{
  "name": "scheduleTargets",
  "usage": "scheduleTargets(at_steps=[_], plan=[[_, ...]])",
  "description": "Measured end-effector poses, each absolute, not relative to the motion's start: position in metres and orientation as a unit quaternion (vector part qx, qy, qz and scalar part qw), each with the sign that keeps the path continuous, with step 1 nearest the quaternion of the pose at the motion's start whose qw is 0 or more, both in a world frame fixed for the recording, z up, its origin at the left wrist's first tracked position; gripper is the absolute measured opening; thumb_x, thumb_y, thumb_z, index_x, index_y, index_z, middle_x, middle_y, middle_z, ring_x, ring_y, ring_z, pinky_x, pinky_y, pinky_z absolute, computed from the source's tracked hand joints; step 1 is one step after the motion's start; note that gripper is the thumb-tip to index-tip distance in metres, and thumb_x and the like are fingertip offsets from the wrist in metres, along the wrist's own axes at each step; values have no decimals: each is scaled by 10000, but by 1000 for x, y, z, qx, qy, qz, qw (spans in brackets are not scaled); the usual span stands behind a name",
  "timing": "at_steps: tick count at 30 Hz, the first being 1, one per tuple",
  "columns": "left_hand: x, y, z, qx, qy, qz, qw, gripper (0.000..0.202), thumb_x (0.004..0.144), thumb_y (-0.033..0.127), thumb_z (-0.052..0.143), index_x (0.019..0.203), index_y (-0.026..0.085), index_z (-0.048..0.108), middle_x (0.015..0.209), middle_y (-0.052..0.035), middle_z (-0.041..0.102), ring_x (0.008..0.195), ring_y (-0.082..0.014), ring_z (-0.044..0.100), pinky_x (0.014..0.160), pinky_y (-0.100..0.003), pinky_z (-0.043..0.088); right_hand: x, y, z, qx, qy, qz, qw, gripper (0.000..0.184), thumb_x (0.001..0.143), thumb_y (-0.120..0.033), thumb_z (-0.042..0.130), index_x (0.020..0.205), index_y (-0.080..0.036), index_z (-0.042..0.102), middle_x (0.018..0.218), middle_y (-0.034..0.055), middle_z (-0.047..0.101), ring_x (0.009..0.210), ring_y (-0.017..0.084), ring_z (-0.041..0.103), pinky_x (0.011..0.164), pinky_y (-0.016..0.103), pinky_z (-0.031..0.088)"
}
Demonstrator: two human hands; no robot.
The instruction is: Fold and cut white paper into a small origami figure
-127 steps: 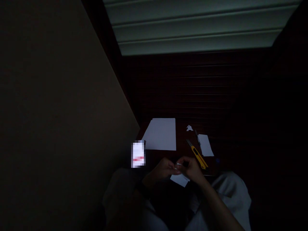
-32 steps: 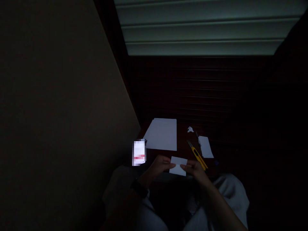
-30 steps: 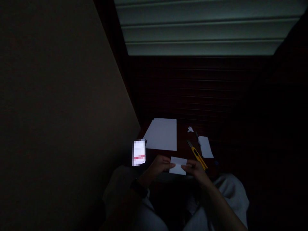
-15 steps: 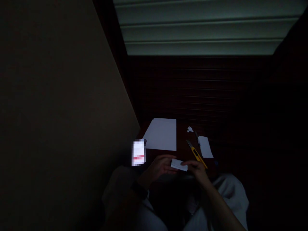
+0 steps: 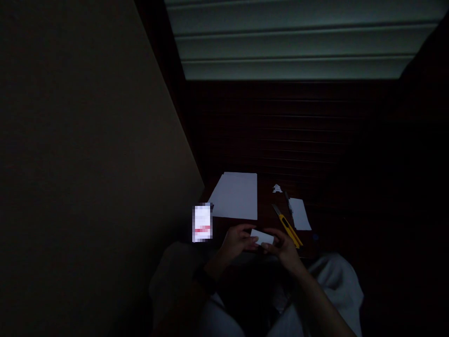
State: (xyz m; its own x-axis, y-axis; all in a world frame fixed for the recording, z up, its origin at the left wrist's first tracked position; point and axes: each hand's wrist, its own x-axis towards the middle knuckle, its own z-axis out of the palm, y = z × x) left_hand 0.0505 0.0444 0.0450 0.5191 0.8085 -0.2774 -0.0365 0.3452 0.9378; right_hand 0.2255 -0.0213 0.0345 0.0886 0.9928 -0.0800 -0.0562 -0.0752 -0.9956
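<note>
In very dim light I hold a small white piece of paper (image 5: 262,237) between both hands at the near edge of a dark table (image 5: 266,213). My left hand (image 5: 237,242) pinches its left end. My right hand (image 5: 284,245) pinches its right end, fingers curled over it. The paper looks folded into a narrow strip. A dark band sits on my left wrist.
A white sheet (image 5: 235,195) lies flat beyond my hands. A yellow utility knife (image 5: 288,226) lies to the right, with a smaller paper piece (image 5: 300,213), a pen and a crumpled scrap (image 5: 277,188) behind it. A lit phone screen (image 5: 202,223) glows left. A wall panel rises on the left.
The paper went from an open rectangle held at two ends to a narrower folded strip. My hands have drawn closer together over it.
</note>
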Motion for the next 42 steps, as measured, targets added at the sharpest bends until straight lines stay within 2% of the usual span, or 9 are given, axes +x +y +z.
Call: scheduleTargets(at_steps=[3, 8, 12, 14, 22, 31, 36, 40, 42], plan=[[49, 44, 43, 514, 394, 265, 714, 544, 613, 364, 774, 1050, 99, 587, 759, -91, 696, 666, -224, 680, 622, -344, 550, 227, -19, 28, -541, -459, 503, 494, 417, 681, -336, 706, 1046, -181, 581, 569, -30, 582, 520, 146, 540, 518, 248, 405], [49, 45, 36, 586, 422, 213, 658, 359, 611, 374, 749, 793, 110, 585, 636, -38, 656, 561, -190, 649, 487, -255, 487, 231, -18, 29, -547, -487, 503, 458, 360, 670, -289, 686, 1006, -196, 596, 679, -16, 629, 540, 134, 548, 516, 240, 414], [48, 45, 39, 648, 416, 184, 611, 311, 674, 398, 676, 790, 114, 625, 639, -24, 648, 575, -165, 627, 478, -218, 444, 236, -15, 34, -576, -533, 485, 385, 154, 671, -253, 659, 792, -160, 679, 606, 11, 646, 565, 157, 562, 519, 239, 407], [47, 44, 44, 684, 402, 156, 588, 315, 725, 415, 614, 792, 110, 654, 640, -29, 652, 554, -156, 610, 461, -207, 415, 238, -14, 37, -577, -553, 482, 358, 125, 678, -254, 649, 740, -155, 693, 596, 19, 657, 561, 160, 562, 512, 233, 400], [41, 39, 61, 744, 362, 99, 553, 380, 792, 444, 510, 755, 114, 694, 576, -20, 631, 468, -134, 554, 429, -205, 359, 240, -20, 49, -538, -615, 492, 301, 285, 764, -360, 588, 621, -142, 703, 541, 15, 645, 466, 124, 504, 431, 204, 288], [36, 36, 74, 724, 357, 90, 583, 387, 800, 472, 513, 707, 122, 650, 543, -19, 610, 444, -120, 534, 421, -194, 362, 239, -22, 51, -454, -543, 635, 309, 394, 817, -466, 523, 747, -132, 721, 609, 46, 672, 551, 170, 590, 545, 255, 413], [37, 28, 82, 784, 317, 80, 527, 374, 863, 423, 454, 734, 123, 635, 561, -9, 616, 492, -103, 556, 452, -174, 350, 246, -21, 58, -449, -610, 603, 252, 354, 771, -442, 606, 684, -112, 701, 575, 9, 613, 521, 124, 505, 497, 219, 345], [40, 18, 81, 788, 298, 81, 532, 360, 898, 401, 402, 766, 136, 609, 567, -3, 611, 501, -103, 575, 460, -172, 367, 243, -18, 63, -430, -639, 598, 222, 363, 756, -436, 632, 610, -105, 656, 495, -51, 474, 470, 69, 374, 448, 197, 241], [39, 17, 80, 780, 299, 87, 542, 354, 897, 406, 402, 748, 144, 588, 559, 1, 603, 496, -107, 581, 449, -173, 369, 242, -17, 61, -426, -628, 610, 227, 374, 756, -443, 632, 596, -105, 640, 490, -52, 475, 466, 68, 389, 448, 193, 248]])
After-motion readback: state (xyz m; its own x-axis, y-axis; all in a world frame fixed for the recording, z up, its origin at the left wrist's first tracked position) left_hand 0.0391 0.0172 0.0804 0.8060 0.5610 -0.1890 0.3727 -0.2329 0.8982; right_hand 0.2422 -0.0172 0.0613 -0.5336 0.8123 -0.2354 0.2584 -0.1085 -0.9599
